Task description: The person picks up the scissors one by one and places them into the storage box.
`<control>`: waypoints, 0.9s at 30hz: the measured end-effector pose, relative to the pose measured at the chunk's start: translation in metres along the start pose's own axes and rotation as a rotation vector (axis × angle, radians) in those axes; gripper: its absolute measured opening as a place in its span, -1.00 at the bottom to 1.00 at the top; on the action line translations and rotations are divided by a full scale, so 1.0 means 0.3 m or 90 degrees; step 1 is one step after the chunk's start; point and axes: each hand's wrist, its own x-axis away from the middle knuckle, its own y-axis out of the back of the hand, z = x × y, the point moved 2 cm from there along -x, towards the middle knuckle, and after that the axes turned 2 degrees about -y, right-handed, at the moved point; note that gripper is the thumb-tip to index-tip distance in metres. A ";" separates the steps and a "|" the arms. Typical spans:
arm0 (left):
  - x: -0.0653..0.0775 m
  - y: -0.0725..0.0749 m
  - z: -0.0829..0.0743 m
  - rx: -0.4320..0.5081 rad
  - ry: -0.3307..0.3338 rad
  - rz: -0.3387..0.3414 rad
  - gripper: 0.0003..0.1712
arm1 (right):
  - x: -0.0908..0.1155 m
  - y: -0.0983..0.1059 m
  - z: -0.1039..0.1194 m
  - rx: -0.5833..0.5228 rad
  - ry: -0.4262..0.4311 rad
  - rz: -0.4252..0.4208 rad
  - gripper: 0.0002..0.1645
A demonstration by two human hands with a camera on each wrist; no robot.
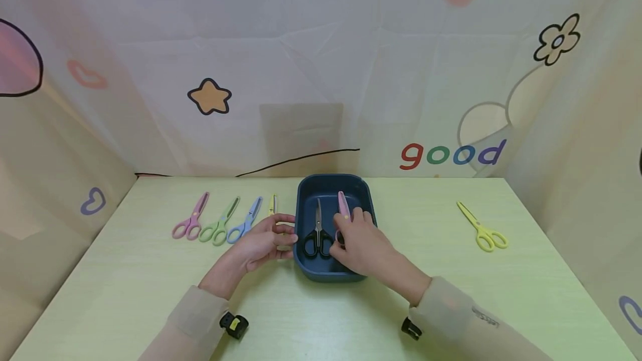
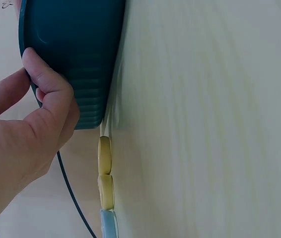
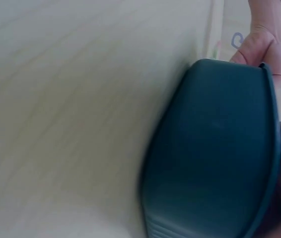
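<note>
A dark blue bin (image 1: pixel 334 278) stands on the table, with black-handled scissors (image 1: pixel 318 219) lying in its left half. Pink scissors (image 1: pixel 343 204) are in its right half, blades pointing away. My right hand (image 1: pixel 362 245) reaches over the bin's right rim and grips the pink scissors at the handles, which it mostly covers. On the left side, my left hand (image 1: pixel 266 242) holds the bin's rim, thumb and bent fingers against it, as the left wrist view shows. In the right wrist view the bin's outer wall (image 3: pixel 210 148) hides most of the right hand.
Left of the bin lie other pink scissors (image 1: pixel 194 219), green scissors (image 1: pixel 221 223), blue scissors (image 1: pixel 249 219) and yellow scissors (image 1: pixel 272 205) partly behind my left hand. Yellow scissors (image 1: pixel 480 228) lie alone on the right. A printed curtain (image 1: pixel 311 71) hangs behind the table.
</note>
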 end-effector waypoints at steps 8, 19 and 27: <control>-0.001 0.003 -0.001 -0.005 0.003 -0.001 -0.42 | -0.014 -0.035 -0.008 0.025 -0.007 0.023 -0.75; -0.003 0.005 -0.001 -0.007 0.002 -0.001 -0.40 | -0.028 -0.036 0.003 0.044 -0.026 0.098 -0.73; -0.002 0.004 0.000 -0.004 0.004 -0.005 -0.40 | -0.029 -0.043 0.003 0.063 -0.021 0.097 -0.69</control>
